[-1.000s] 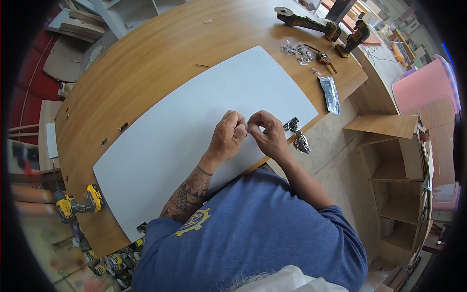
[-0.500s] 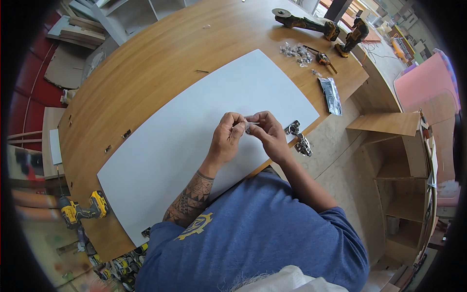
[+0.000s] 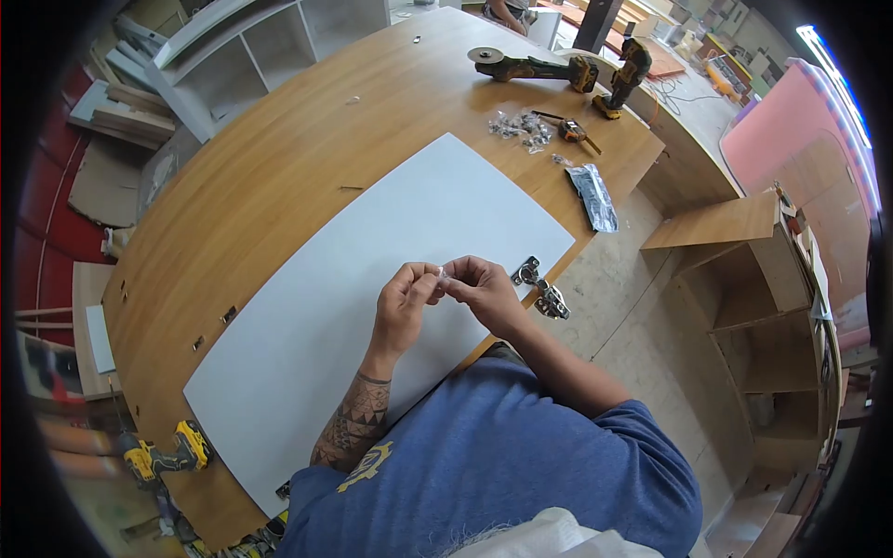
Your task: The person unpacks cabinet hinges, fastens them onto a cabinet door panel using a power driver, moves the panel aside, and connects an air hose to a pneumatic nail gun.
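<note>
The fingers have shifted their hold slightly: left hand (image 3: 400, 305) and right hand (image 3: 489, 296) meet tip to tip, pinching a small clear bit (image 3: 441, 272) between them, above the panel (image 3: 391, 223). A hinge (image 3: 553, 302) sits right of them; a grinder (image 3: 532, 69) lies well beyond.

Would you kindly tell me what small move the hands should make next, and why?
Probably steady the small pale item with the left hand and tug gently with the right hand, since both hands seem to pinch it above the white panel; it is too small to identify.
</note>
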Tool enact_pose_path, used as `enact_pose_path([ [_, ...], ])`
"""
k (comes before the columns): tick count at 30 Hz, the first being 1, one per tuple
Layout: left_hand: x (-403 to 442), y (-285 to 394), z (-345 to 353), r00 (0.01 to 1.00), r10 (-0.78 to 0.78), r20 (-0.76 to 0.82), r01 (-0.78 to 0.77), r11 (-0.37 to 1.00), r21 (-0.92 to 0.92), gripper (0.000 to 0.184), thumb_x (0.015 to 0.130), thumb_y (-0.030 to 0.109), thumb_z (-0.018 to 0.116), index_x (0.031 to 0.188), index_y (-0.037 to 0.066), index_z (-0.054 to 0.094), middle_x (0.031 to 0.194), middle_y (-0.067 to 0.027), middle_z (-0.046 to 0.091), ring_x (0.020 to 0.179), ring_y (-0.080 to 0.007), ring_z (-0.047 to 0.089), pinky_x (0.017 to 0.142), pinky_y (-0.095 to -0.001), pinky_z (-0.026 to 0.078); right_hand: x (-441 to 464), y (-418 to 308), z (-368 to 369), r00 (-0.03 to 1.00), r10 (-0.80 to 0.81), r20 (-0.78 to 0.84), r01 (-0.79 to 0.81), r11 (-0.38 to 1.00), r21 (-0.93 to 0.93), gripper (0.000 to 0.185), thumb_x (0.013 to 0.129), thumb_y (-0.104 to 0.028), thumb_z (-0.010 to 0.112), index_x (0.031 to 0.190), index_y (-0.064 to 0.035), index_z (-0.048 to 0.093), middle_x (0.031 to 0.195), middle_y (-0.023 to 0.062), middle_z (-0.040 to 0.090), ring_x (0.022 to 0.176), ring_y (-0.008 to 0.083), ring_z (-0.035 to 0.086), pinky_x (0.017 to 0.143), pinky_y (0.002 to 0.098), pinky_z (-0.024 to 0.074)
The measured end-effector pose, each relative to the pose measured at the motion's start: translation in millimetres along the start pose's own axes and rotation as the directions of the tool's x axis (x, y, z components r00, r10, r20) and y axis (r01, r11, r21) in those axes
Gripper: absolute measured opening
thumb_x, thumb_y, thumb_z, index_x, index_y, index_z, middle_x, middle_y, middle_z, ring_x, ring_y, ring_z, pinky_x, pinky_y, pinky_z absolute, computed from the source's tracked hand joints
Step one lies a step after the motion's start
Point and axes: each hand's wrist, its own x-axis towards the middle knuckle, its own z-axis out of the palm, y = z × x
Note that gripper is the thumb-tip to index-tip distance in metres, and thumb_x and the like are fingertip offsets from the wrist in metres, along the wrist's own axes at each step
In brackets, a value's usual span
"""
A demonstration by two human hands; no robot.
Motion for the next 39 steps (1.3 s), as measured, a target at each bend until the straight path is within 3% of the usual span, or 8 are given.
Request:
enact_pose_path([
  [2,0,-2,1,0.998,0.038,-0.050,-0.025,0.970,0.243,0.018,0.107,0.018,0.066,0.108,0.000,0.068,0.101,-0.0049,0.073,0.089,-0.0093,0.066,0.081,-0.0240,0.055,-2,-4,4,1.000,-0.026,-0.006,0.026,0.999,-0.029,0.024,0.101,-0.015,0.075,0.115,0.0021,0.069,0.099,0.0053,0.074,0.093,0.0124,0.070,0.084,0.0258,0.0558],
  [10,0,3,-3,0.998,0.021,-0.063,-0.009,0.985,0.174,0.017,0.107,0.017,0.067,0.109,0.001,0.065,0.102,-0.0042,0.070,0.091,-0.0109,0.067,0.083,-0.0277,0.058,-4,-5,2,0.999,0.018,0.049,-0.030,0.965,0.261,0.019,0.102,-0.014,0.073,0.110,0.0018,0.069,0.098,0.0061,0.074,0.090,0.0127,0.071,0.080,0.0283,0.0577],
  [15,-2,-1,0,0.997,0.047,-0.055,-0.037,0.985,0.170,0.019,0.106,0.019,0.069,0.108,0.000,0.065,0.097,-0.0048,0.070,0.088,-0.0121,0.068,0.082,-0.0282,0.058,-6,-12,-3,0.998,-0.058,0.023,0.060,0.996,-0.060,0.016,0.100,-0.013,0.073,0.105,0.0025,0.071,0.090,0.0054,0.074,0.084,0.0115,0.070,0.075,0.0275,0.0570],
  [24,5,4,24,0.994,0.086,-0.066,-0.065,0.960,0.273,0.018,0.108,0.017,0.065,0.110,0.000,0.063,0.098,-0.0060,0.070,0.089,-0.0131,0.069,0.084,-0.0289,0.058,-9,-38,-22,0.975,-0.221,0.000,0.210,0.927,-0.312,0.013,0.096,-0.008,0.073,0.099,0.0041,0.070,0.087,0.0131,0.076,0.080,0.0173,0.073,0.074,0.0323,0.0585],
  [32,39,16,91,0.983,0.143,-0.113,-0.080,0.896,0.438,0.014,0.109,0.014,0.060,0.109,0.000,0.061,0.096,-0.0046,0.068,0.085,-0.0129,0.069,0.079,-0.0282,0.058,9,-52,-78,0.941,-0.336,-0.043,0.315,0.914,-0.257,0.008,0.095,-0.003,0.071,0.097,0.0042,0.071,0.085,0.0154,0.076,0.078,0.0209,0.074,0.072,0.0347,0.0578],
  [36,59,12,120,0.989,0.147,0.014,-0.132,0.836,0.533,0.011,0.108,0.012,0.062,0.111,0.001,0.062,0.096,-0.0040,0.068,0.085,-0.0133,0.070,0.079,-0.0292,0.058,23,-41,-124,0.944,-0.308,-0.119,0.264,0.920,-0.289,0.008,0.094,-0.003,0.072,0.098,0.0037,0.072,0.086,0.0171,0.076,0.079,0.0226,0.075,0.072,0.0360,0.0577],
  [38,55,6,153,0.894,0.165,0.416,-0.364,0.808,0.463,0.006,0.105,0.007,0.065,0.109,0.002,0.064,0.095,-0.0044,0.069,0.084,-0.0137,0.069,0.078,-0.0296,0.058,57,-5,-164,0.792,-0.476,-0.382,0.308,0.852,-0.423,0.009,0.095,-0.003,0.073,0.101,0.0029,0.072,0.084,0.0098,0.075,0.076,0.0130,0.069,0.068,0.0303,0.0545],
  [39,50,27,181,0.847,0.217,0.484,-0.462,0.751,0.472,0.003,0.104,0.004,0.066,0.106,0.002,0.065,0.094,-0.0048,0.069,0.084,-0.0137,0.069,0.077,-0.0298,0.058,56,-6,-186,0.802,-0.420,-0.424,0.226,0.872,-0.435,0.011,0.094,-0.004,0.073,0.102,0.0032,0.071,0.086,0.0120,0.075,0.077,0.0163,0.071,0.070,0.0321,0.0553],
])
